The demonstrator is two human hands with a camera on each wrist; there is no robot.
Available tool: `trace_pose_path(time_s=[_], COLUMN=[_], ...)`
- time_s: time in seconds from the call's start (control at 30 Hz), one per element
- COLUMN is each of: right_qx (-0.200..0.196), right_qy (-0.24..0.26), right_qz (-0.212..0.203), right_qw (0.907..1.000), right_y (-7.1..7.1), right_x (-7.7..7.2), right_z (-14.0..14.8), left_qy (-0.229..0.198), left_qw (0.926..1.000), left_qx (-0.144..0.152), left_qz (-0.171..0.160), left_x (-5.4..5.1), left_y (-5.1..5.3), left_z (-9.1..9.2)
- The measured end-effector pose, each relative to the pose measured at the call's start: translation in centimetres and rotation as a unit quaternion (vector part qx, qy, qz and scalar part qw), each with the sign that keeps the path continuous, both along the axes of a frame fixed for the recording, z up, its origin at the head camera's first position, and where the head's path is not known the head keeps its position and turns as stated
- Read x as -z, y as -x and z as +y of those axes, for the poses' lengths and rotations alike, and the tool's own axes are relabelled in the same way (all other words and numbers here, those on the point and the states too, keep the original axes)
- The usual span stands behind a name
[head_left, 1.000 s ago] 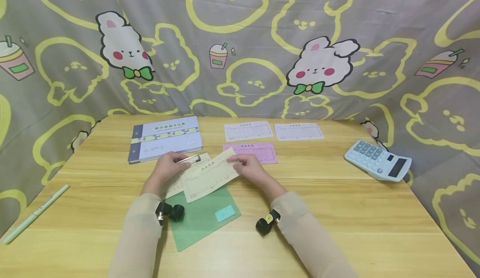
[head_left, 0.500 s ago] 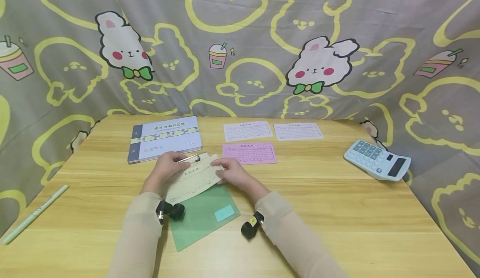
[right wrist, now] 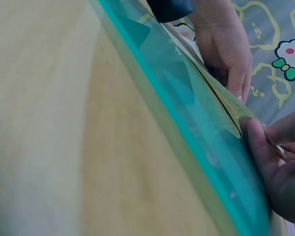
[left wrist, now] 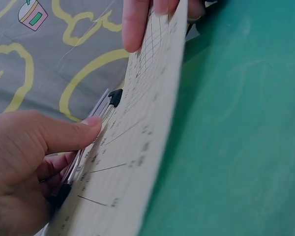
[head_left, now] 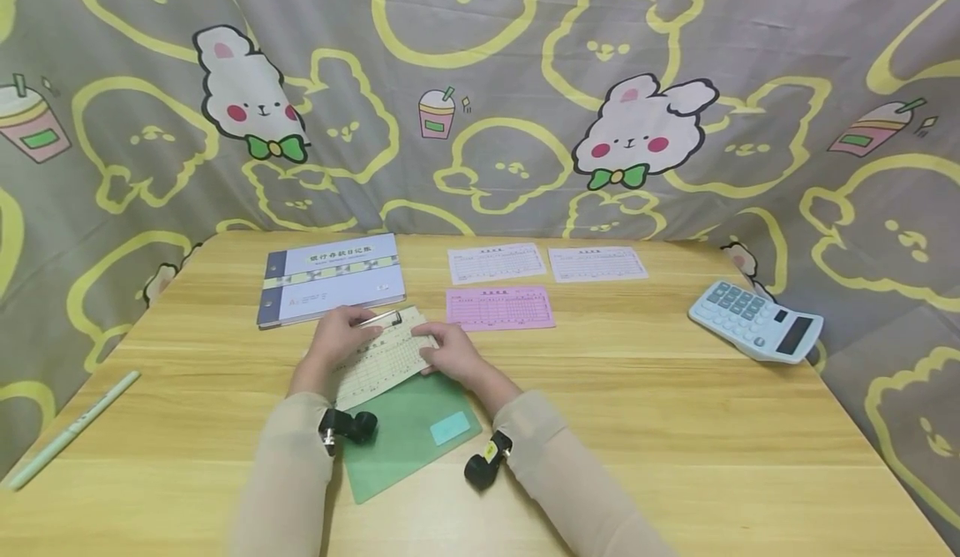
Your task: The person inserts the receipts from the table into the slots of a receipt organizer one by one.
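Lying at seven o'clock in the head view, a translucent green plastic clipboard (head_left: pixel 408 436) is being overlapped at its upper end by cream printed paper slips (head_left: pixel 384 365). By the left hand (head_left: pixel 337 338), a thin metal clip with black tips (left wrist: pixel 115 98) is being gripped, thumb in front and fingers behind; whether it is being levered apart cannot be told. By the right hand (head_left: pixel 455 353), the slips are being pinched at their right edge. A crooked or creased slip is probably being risked: the paper is being bowed between the hands, and an early release of the clip could trap it askew. The beige-sleeved forearms (head_left: pixel 288 469) are being angled in from seven and five o'clock, the hands being turned towards each other. Farther off, at the right hand's one o'clock, a pink rectangular paper form (head_left: pixel 500 308) is lying flat, with a blue-covered ledger (head_left: pixel 337 282) at the left hand's twelve.
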State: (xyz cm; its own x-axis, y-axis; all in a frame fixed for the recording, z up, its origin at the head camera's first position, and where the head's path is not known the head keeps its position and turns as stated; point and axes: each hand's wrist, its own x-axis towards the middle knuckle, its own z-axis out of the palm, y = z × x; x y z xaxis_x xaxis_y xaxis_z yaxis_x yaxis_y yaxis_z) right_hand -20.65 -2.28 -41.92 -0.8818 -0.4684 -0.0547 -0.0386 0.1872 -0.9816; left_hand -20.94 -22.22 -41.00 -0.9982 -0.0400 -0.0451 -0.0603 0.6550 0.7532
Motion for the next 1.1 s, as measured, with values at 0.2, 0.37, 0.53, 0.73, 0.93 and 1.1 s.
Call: trace_pose_path(time_s=[0.2, 0.37, 0.53, 0.73, 0.93, 1.1], right_qx=[0.013, 0.018, 0.017, 0.004, -0.030, -0.067], right_qy=[-0.006, -0.013, -0.011, 0.001, 0.007, -0.018], right_qz=[0.010, 0.015, 0.015, 0.020, 0.031, 0.061], right_qw=[0.9998, 0.9996, 0.9997, 0.9998, 0.9991, 0.9957], right_y=[0.1, 0.1, 0.1, 0.0, -0.1, -0.2], right_x=[0.4, 0.6, 0.6, 0.4, 0.3, 0.0], right_z=[-0.2, -0.3, -0.3, -0.1, 0.7, 1.7], left_qy=[-0.008, -0.016, -0.012, 0.003, 0.019, 0.028], left_qw=[0.9990, 0.9989, 0.9993, 0.9991, 0.9980, 0.9965], left_qx=[-0.004, -0.005, -0.006, 0.005, 0.015, 0.019], left_qz=[0.043, 0.044, 0.036, 0.043, 0.059, 0.076], left_x=[0.6, 0.9, 1.1, 1.0, 1.0, 1.0], left_y=[-0.2, -0.2, 0.0, -0.1, -0.2, -0.2], left_z=[0.1, 0.0, -0.1, -0.2, -0.3, -0.3])
